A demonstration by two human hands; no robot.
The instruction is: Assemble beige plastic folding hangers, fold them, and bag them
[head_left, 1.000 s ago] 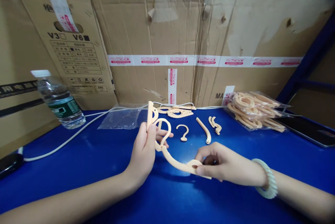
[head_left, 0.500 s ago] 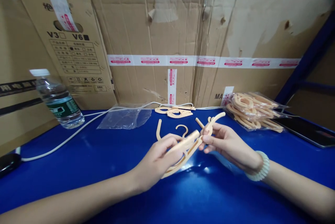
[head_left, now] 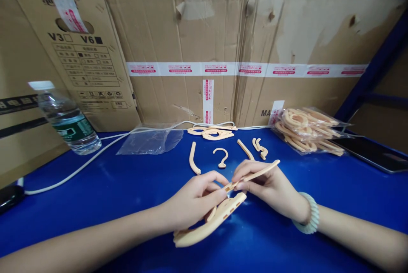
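Over the front of the table, my left hand (head_left: 199, 203) is closed around the cream plastic body of a folding hanger (head_left: 216, 220), whose slotted edge faces me. My right hand (head_left: 267, 188) pinches a slim curved hanger arm (head_left: 263, 170). The inner end of that arm meets the hanger body between my two hands; fingers partly cover the joint. Just beyond lie a loose curved arm (head_left: 193, 158), a hanger hook (head_left: 221, 158), another straight-ended arm (head_left: 244, 149) and some small curved parts (head_left: 260, 149).
Hanger pieces (head_left: 218, 133) lie at the back by a white cable (head_left: 76, 175). A clear plastic bag (head_left: 149, 141) and a water bottle (head_left: 68, 122) are on the left. Bagged hangers (head_left: 309, 132) and a dark tablet-like device (head_left: 372, 154) sit right. Cardboard (head_left: 178, 98) walls the back.
The hanger body has come lower and turned, its slotted edge now toward me. The arm in my right hand has tilted flatter and moved down. The loose parts show more fully.
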